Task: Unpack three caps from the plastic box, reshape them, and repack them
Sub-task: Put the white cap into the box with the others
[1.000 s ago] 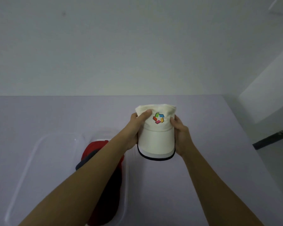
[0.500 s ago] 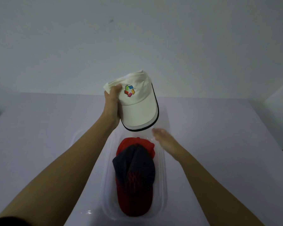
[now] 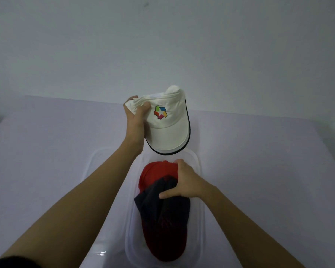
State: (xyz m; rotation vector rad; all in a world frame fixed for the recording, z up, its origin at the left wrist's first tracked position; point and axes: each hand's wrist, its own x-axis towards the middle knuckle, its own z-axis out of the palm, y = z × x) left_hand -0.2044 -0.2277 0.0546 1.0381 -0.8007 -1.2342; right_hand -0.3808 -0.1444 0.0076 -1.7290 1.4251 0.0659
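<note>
My left hand (image 3: 135,124) grips the crown of a white cap (image 3: 167,130) with a colourful logo and a dark-edged brim, held in the air above the far end of the clear plastic box (image 3: 198,225). Inside the box lie a red cap (image 3: 155,174) and, on top of it, a dark navy cap (image 3: 162,209) with a red brim. My right hand (image 3: 186,182) rests on the crown of the navy cap, thumb and fingers pressed onto its fabric.
The box stands on a pale lilac table (image 3: 46,155). Its clear lid (image 3: 93,167) lies to the left, partly under my left forearm. A plain wall rises behind the table's far edge.
The white cap went from both hands to the left hand alone. My right hand dropped into the box and now lies on the navy cap. The view shifted to bring the box to the centre.
</note>
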